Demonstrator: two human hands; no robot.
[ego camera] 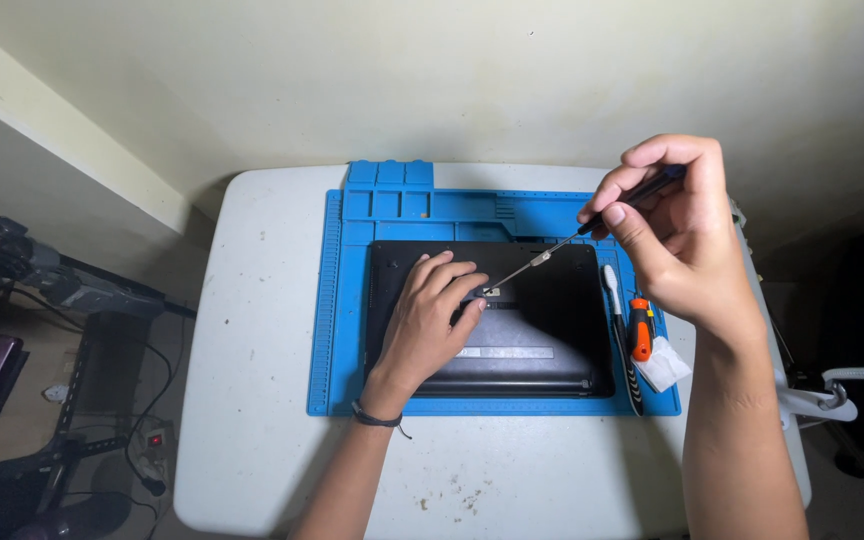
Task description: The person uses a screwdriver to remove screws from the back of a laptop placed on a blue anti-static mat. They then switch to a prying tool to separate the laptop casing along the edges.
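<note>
Holding a thin screwdriver (592,222), the right hand (677,235) pinches its dark handle between thumb and fingers (620,212). The metal tip reaches down to a small spot on the black laptop (552,310), just beside the left fingers (457,280). The left hand (427,325) lies flat on the laptop, fingers spread a little, holding nothing. The laptop sits on a blue mat (342,330) on the white worktop (252,400). Right of the laptop lie a white brush (612,290) and an orange tool (640,328).
</note>
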